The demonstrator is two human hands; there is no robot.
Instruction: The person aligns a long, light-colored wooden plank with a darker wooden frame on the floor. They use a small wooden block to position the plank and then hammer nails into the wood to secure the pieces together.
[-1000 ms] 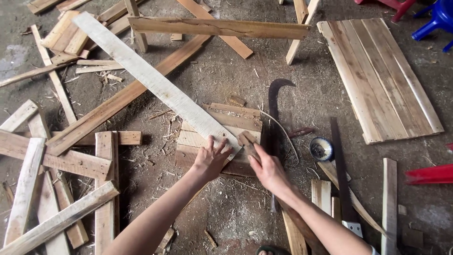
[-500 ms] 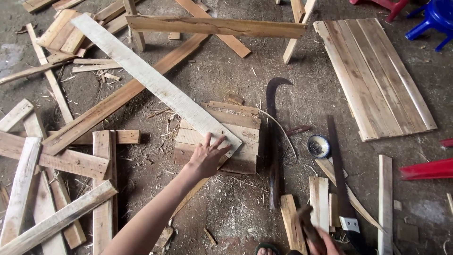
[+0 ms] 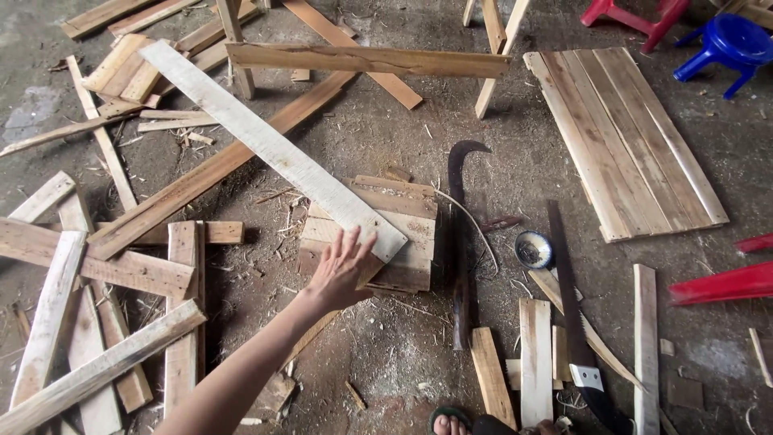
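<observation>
My left hand [image 3: 342,270] reaches out with fingers spread flat, touching the near end of a long pale plank [image 3: 270,147]. That plank slants from the upper left down onto a low stack of short boards [image 3: 407,217]. The hand grips nothing. My right hand is out of view. A curved dark blade with a long handle [image 3: 459,234] lies on the ground just right of the stack. A hand saw [image 3: 572,314] lies further right.
Loose planks and offcuts litter the ground at left [image 3: 97,266] and in front [image 3: 535,354]. A panel of joined boards [image 3: 624,137] lies at upper right. A small round tin [image 3: 533,249], a blue stool [image 3: 725,44], red stools [image 3: 636,16] and a sawhorse [image 3: 370,60] stand around.
My right hand, beside the left on the plank end a second ago, has pulled back out of view. The left hand stays on the plank, its fingers now spread.
</observation>
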